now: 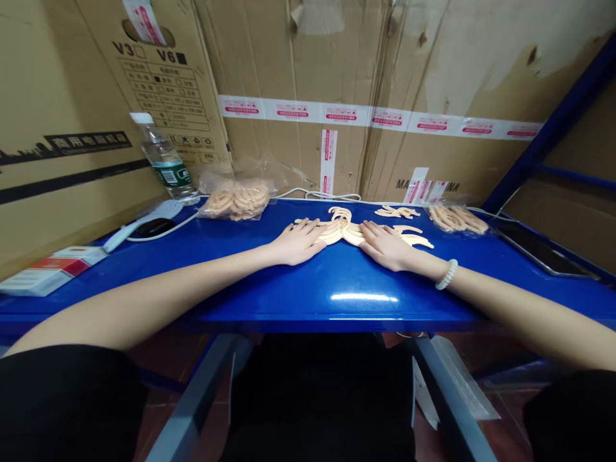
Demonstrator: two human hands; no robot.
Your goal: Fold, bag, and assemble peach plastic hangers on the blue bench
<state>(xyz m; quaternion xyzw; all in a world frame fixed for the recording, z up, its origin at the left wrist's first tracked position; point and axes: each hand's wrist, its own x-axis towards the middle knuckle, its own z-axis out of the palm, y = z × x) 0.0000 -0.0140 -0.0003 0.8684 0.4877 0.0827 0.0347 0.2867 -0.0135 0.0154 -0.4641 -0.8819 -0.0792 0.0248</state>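
Flat on several pale beige curved strips [341, 221] lies my left hand [296, 244], its fingers stretched out. My right hand [386, 246], with a pale beaded bracelet [447, 274] on the wrist, also rests flat on strips a little to the right. Between the two hands the strips fan out and curl upward at the far end. More strip ends [418, 240] stick out past my right hand. Behind it sits a small separate pile of strips [397, 212]. What the strips are made of I cannot tell; parts are hidden under my palms and fingers.
Clear bags of similar pieces lie at the back left [235, 199] and right [457, 219] of the blue table [298, 295]. A water bottle [168, 163], a red-and-white box [55, 269] and a dark tablet-like slab [546, 249] flank them. Cardboard [298, 64] stands behind.
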